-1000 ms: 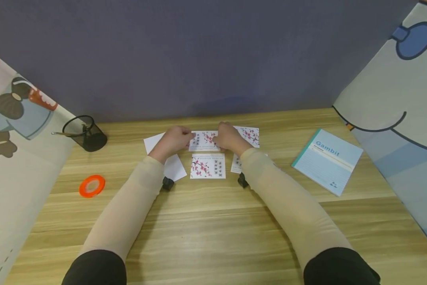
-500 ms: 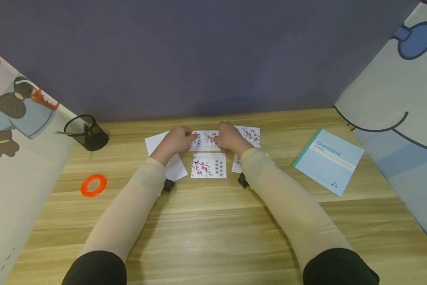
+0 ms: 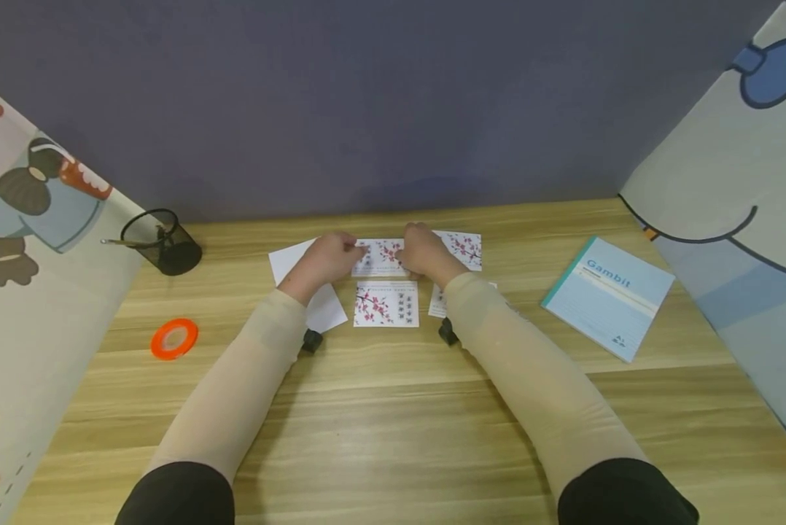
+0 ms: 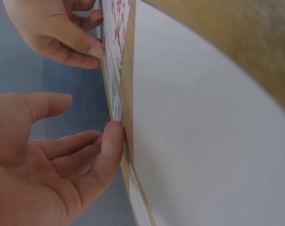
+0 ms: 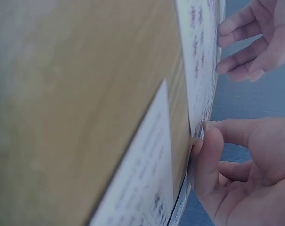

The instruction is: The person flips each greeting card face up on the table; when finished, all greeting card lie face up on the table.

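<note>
1. Two bare hands work one thin white rectangular card with pink blossom and dark characters [image 3: 383,262], at the far side of the pale wood-grain table [image 3: 367,423].
2. Right hand [image 3: 426,253]: grip is closed, thumb and a finger pinching the card near its right end.
3. Left hand [image 3: 327,261]: grip is loose, fingers relaxed, one tip touching the card's left end. No pinch visible there.
4. Matching blossom-printed white card [image 3: 386,304] lies just nearer the person, narrow strip of table between. Plain white paper [image 3: 325,309] shows either side of the left wrist.
5. My take: hold the right pinch as pivot, steer with the left fingertip, square to the nearer card. Light pressure; stock this thin likely buckles if squeezed end to end.
6. Watch the beige right sleeve [image 3: 537,372]: it covers part of another printed white card [image 3: 438,302], could drag it. Wrist high.
7. Can't tell if the pinched card is fully flat.
</note>
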Demonstrator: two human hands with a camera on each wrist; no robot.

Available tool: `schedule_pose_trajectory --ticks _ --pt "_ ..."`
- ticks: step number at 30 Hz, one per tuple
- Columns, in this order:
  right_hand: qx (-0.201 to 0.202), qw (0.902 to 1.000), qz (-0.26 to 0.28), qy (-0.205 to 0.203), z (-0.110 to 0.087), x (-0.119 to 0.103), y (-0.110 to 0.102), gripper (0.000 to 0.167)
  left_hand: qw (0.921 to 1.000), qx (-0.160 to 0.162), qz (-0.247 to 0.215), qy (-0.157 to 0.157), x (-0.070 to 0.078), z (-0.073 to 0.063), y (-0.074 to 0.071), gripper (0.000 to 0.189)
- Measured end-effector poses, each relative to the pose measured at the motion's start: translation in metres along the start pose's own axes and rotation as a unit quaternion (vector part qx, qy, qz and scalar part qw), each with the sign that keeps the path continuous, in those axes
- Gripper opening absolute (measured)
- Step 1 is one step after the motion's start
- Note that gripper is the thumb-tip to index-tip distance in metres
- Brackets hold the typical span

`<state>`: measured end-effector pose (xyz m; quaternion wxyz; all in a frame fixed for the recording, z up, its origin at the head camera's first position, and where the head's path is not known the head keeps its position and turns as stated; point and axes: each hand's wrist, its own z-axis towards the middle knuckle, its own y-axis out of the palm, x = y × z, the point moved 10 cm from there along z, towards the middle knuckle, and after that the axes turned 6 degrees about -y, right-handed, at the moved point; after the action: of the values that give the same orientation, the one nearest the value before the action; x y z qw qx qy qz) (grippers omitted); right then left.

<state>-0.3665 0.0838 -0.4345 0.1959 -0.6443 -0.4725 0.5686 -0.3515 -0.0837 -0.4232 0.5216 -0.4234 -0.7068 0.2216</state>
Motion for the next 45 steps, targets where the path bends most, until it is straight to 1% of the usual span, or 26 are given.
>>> schedule_pose_trajectory --ticks 6,9,14,17,20,22,25,28,30,32,34,36,37,40,45 --pt "0.007 0.9999 -0.006 -0.007 0.001 -0.004 0.001 0.07 1.0 0.002 0.0 0.001 -0.001 -0.004 -0.002 0.065" --pt "0.008 0.9998 -0.014 -0.014 0.002 -0.007 0.001 0.067 1.0 0.005 0.002 0.007 -0.002 -0.006 -0.003 0.064" --pt "0.017 0.9996 -0.019 -0.015 0.002 -0.012 -0.002 0.066 0.9997 0.012 -0.01 0.021 -0.004 -0.011 -0.008 0.063" --pt "0.024 0.9993 -0.021 -0.019 0.001 -0.02 -0.004 0.066 0.9994 0.018 -0.016 0.026 -0.004 -0.016 -0.013 0.063" --pt "0.021 0.9991 -0.02 -0.03 0.0 -0.03 -0.004 0.064 0.9993 0.016 -0.022 0.025 -0.005 -0.021 -0.017 0.063" --pt "0.018 0.9988 -0.022 -0.039 -0.002 -0.037 -0.003 0.059 0.9993 0.014 -0.024 0.024 -0.006 -0.024 -0.019 0.063" --pt "0.011 0.9984 -0.025 -0.05 -0.004 -0.048 -0.001 0.043 0.9995 0.015 -0.023 0.017 -0.01 -0.027 -0.024 0.063" --pt "0.011 0.9975 -0.028 -0.064 -0.003 -0.057 -0.001 0.029 0.9992 0.026 -0.027 0.014 -0.016 -0.029 -0.031 0.06" --pt "0.007 0.9972 -0.025 -0.069 -0.002 -0.062 0.0 0.026 0.9987 0.035 -0.033 0.016 -0.02 -0.03 -0.035 0.059" --pt "0.002 0.997 -0.017 -0.075 0.0 -0.067 0.002 0.031 0.9979 0.047 -0.038 0.021 -0.025 -0.029 -0.041 0.058" --pt "0.0 0.9966 -0.015 -0.081 0.002 -0.073 0.003 0.042 0.9974 0.057 -0.04 0.019 -0.03 -0.031 -0.046 0.058" --pt "-0.001 0.9962 -0.013 -0.087 0.002 -0.079 0.004 0.056 0.9971 0.064 -0.041 0.007 -0.038 -0.032 -0.053 0.06" --pt "-0.003 0.9959 -0.013 -0.09 0.002 -0.082 0.004 0.061 0.9969 0.066 -0.043 -0.002 -0.042 -0.033 -0.056 0.061" --pt "-0.005 0.9952 -0.005 -0.098 0.004 -0.087 0.007 0.067 0.9955 0.069 -0.054 -0.034 -0.056 -0.035 -0.065 0.064" --pt "-0.02 0.9935 0.055 -0.097 0.011 -0.087 0.014 0.069 0.9924 0.079 -0.064 -0.07 -0.077 -0.036 -0.078 0.068"
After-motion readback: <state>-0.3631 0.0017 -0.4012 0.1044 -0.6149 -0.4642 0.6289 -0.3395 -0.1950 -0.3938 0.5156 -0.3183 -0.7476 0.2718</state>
